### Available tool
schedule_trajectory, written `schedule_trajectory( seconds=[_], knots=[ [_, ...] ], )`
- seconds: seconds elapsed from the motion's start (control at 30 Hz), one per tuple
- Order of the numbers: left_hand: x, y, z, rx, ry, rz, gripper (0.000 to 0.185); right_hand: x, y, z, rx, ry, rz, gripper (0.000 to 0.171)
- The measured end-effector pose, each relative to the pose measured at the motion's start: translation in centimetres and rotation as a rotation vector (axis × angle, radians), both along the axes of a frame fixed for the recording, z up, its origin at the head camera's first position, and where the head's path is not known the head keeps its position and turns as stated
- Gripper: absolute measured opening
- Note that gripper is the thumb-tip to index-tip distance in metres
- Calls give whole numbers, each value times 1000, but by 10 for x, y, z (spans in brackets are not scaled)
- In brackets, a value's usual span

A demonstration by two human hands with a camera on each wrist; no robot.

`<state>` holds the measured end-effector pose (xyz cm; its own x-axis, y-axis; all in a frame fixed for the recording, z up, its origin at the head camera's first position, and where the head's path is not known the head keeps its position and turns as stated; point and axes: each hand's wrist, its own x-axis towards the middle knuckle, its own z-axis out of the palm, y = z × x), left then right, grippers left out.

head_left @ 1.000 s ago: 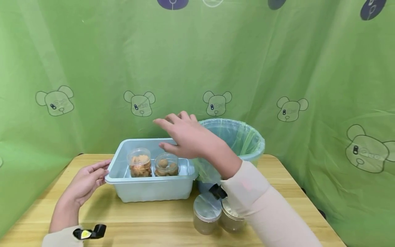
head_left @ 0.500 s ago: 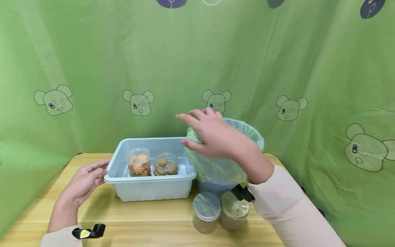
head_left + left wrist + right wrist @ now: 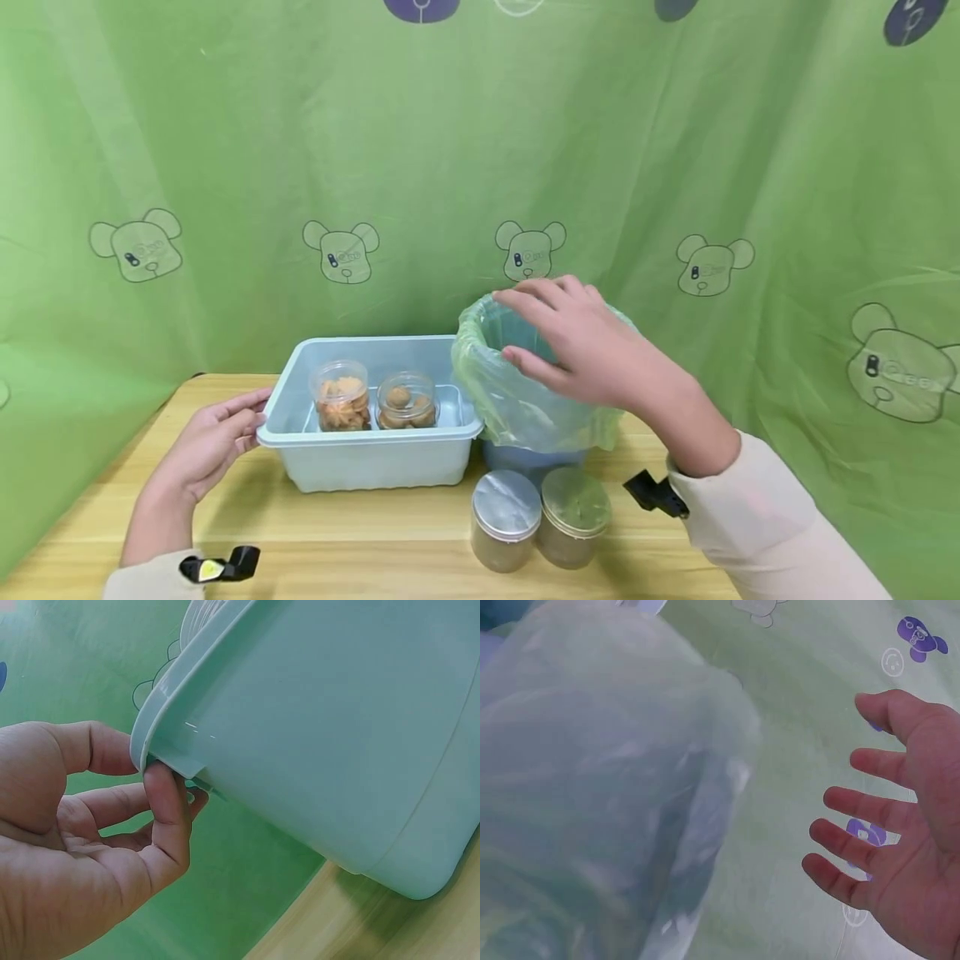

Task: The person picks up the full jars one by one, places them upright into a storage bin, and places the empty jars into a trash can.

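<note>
My right hand hovers over the rim of a blue bin lined with a green bag, fingers spread and holding nothing. In the right wrist view the same hand is apart from the bag. My left hand rests against the left end of a pale blue tub. Its fingers touch under the tub's rim. Two clear jars stand in the tub, one with orange snacks and one with brown balls.
Two jars with metal lids stand in front of the bin near the wooden table's front edge. A green curtain with bear prints hangs close behind and on both sides.
My right hand has moved rightward from above the tub to above the bin. The left hand has stayed at the tub's rim.
</note>
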<state>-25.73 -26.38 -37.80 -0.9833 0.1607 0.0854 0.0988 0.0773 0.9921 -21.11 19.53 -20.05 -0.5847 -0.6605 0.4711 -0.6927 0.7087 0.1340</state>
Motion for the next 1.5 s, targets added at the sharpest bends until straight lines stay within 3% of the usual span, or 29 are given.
schedule_trajectory(
  seconds=[0.23, 0.5, 0.8, 1.1, 1.37, 1.5],
  knots=[
    [0, -1, 1, 1, 12, 9, 57, 0, 25, -13, -50, 41, -9, 59],
    [0, 1, 0, -17, 17, 15, 56, 1, 58, -31, -177, 23, -29, 60],
    [-1, 3, 0, -19, 8, 23, 56, -12, 94, -61, -383, 167, 7, 55],
    [0, 3, 1, -17, 7, 19, 55, -24, 119, -85, -562, 200, -80, 45],
    [-1, 3, 1, -18, 4, 19, 54, -33, 132, -101, -729, 120, -188, 37],
    [0, 4, 2, -20, 4, 23, 54, -35, 135, -109, -792, 80, -292, 32]
  ],
)
